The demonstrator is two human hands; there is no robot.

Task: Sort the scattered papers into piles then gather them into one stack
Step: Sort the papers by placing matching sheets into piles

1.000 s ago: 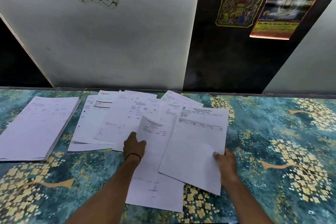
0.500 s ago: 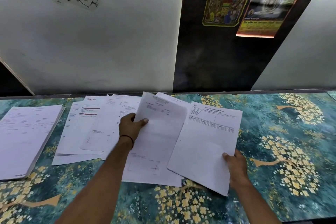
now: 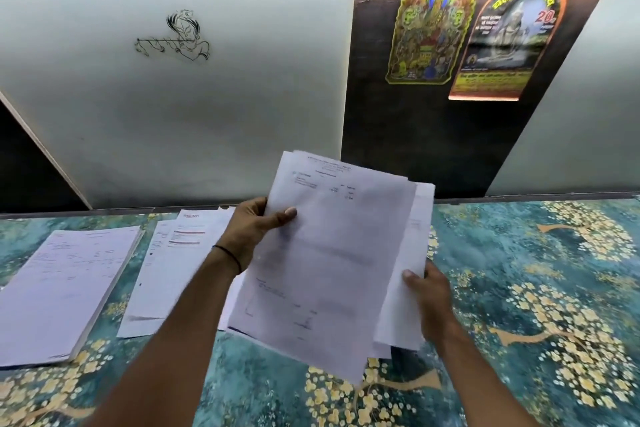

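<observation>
Both hands hold a loose bundle of white printed sheets raised above the surface, tilted toward me. My left hand grips its upper left edge, thumb on the front sheet. My right hand pinches the lower right edge, where another sheet sticks out behind. A thick neat pile of papers lies flat at the far left. Between that pile and my left arm, a few overlapping loose sheets lie on the surface, one with a red-lined header.
The surface is covered by a teal cloth with a gold floral pattern. A white wall panel with a line drawing and a dark panel with two colourful posters stand right behind the back edge.
My left hand lifted the middle sheet and brought it right onto the sheet in my right hand. Both sheets now sit together, raised off the surface. The camera tilted up.
</observation>
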